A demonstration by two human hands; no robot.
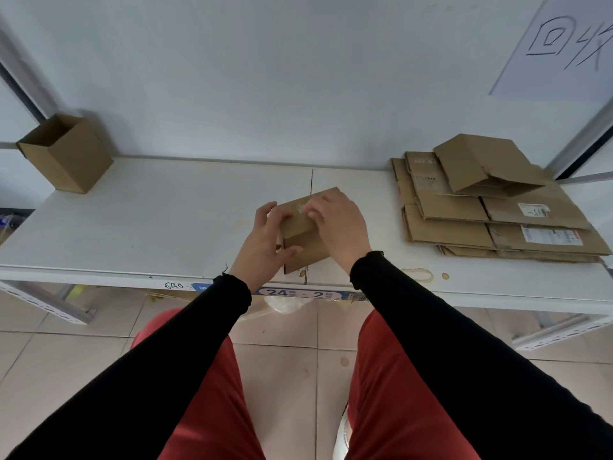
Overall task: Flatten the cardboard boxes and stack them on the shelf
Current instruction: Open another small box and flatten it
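Nearest the lens, at the bottom of the frame, I saw my black sleeves (447, 343) reaching up over red trousers (212, 393) toward the white shelf (149, 227).

At the centre of the frame, near the shelf's front edge, sat the small closed box (303, 242), turned at an angle. My left hand (265, 244) was curled round its near left corner, thumb on the front face and fingers on the top, steadying it. My right hand (338, 227) lay over the top with fingertips bent down at a pale strip of tape (300, 209), seemingly picking at it; whether an end was already pinched I could not tell. I judged the step in hand to be unsealing this box, so the next move called for lifting a tape end, peeling it off, then opening the flaps and pressing the walls flat.

The box looked plain brown, crisp-edged and still fully formed.

Farther back, in the right of the frame, lay the stack of flattened boxes (497, 224), some bearing shipping labels, with a half-collapsed one (477, 164) resting on top. In the upper left stood an open upright box (66, 154), not yet flattened. A sheet with handwritten characters (564, 44) hung on the wall in the upper right corner.
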